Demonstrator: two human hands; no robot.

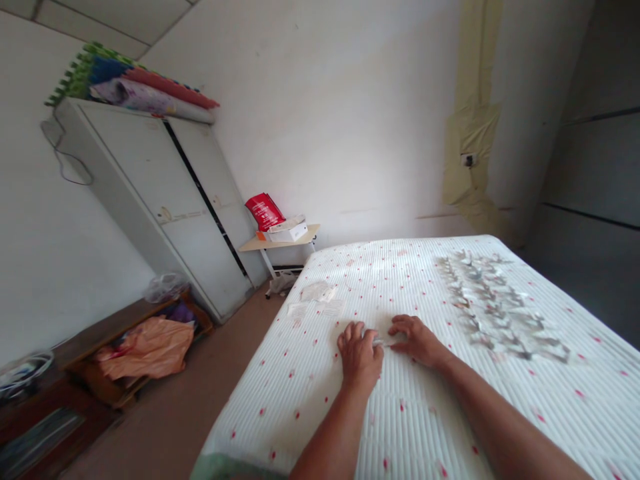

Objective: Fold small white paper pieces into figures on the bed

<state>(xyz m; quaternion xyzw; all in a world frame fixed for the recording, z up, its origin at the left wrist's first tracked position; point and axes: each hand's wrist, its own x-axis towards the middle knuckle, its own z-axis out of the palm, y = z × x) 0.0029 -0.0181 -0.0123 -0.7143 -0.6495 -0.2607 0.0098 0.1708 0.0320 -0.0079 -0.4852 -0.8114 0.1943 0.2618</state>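
Observation:
My left hand (359, 355) rests on a white quilted bed cover (280, 413) with red spots, fingers bent. By its thumb and index finger is a small whitish piece (378, 341), perhaps paper, pinched there and partly hidden. My right hand (416, 341) is just to the right, its thumb and fingers apart, with the thumb tip close to that piece. Farther right, several small grey-white folded pieces (493, 310) stand in rows; they are blurred, so their exact shape cannot be told. Thin pale sheets (319, 293) lie flat to the left, beyond my left hand.
Left of the bed are a grey metal cabinet (145, 180) with rolled mats (155, 100) on top and a low wooden bench (95, 340) with an orange plastic bag (147, 347). A small table (255, 245) holds a red bag (265, 212) and a white box (290, 231).

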